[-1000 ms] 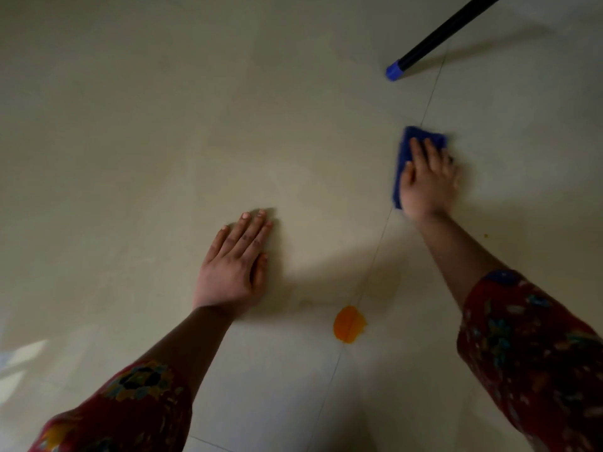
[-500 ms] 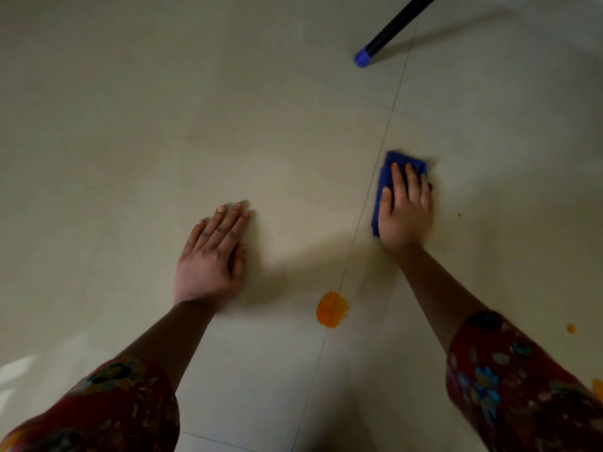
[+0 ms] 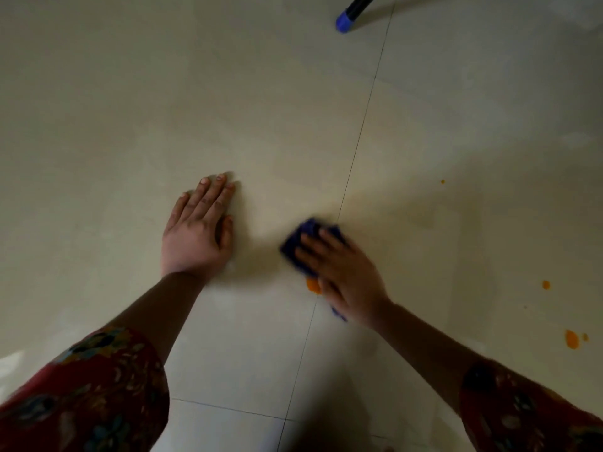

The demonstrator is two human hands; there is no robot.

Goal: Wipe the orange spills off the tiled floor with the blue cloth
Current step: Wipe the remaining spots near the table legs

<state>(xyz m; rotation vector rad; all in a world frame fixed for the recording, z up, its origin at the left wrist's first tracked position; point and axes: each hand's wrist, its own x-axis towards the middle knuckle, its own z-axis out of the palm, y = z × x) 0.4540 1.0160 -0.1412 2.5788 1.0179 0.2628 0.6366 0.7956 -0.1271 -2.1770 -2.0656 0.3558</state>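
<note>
— What's on the left?
— The left hand [image 3: 195,236], fingers straight, pressed flat on the glossy pale tiled floor [image 3: 98,125].
— And the cloth?
— The crumpled soft blue cloth [image 3: 298,241] lies on the thin grout line [image 3: 362,125], under the right hand [image 3: 342,275], its fingers flat and blurred; a rounded orange spill [image 3: 313,285] touches its near edge. Smaller orange drops [image 3: 571,338] dot the tile far right.

left hand [image 3: 195,238]: flat, fingers straight | right hand [image 3: 347,277]: palm down, fingers extended, blurred
</note>
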